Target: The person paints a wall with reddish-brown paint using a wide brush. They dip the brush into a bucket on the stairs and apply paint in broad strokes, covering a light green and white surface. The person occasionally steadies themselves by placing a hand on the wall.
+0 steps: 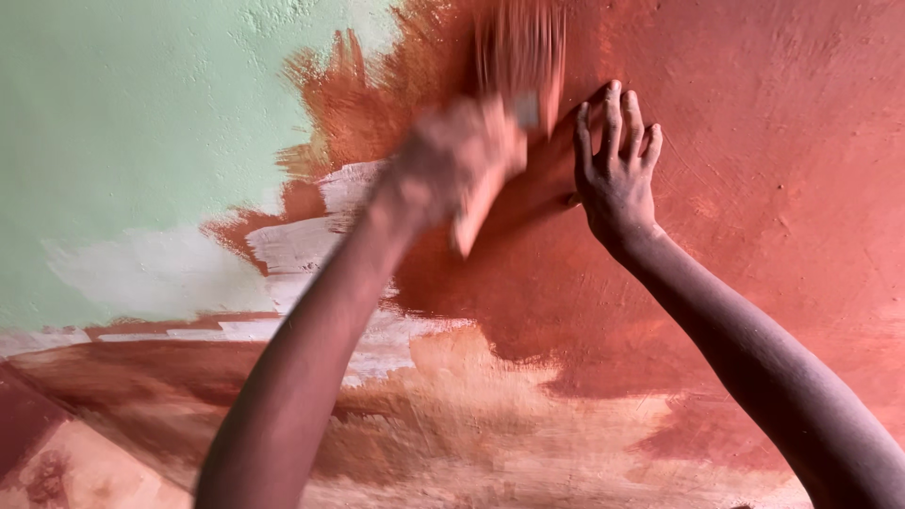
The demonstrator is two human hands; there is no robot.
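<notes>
A paintbrush [514,71] is gripped in the blurred left hand [457,160], bristles at twelve o'clock on the wall [773,141]. The right hand [617,174], at three o'clock, is pressed flat, fingers together.

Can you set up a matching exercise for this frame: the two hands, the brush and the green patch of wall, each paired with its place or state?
Things:
1. left hand
2. right hand
3. paintbrush
4. pale green wall area

Places or states:
A. upper left, not yet covered by red-brown paint
B. flat against the painted wall, fingers up
C. blurred, bristles against the wall at the top
D. blurred, gripping the brush handle

Pairs: 1-D, 2-B, 3-C, 4-A
</notes>
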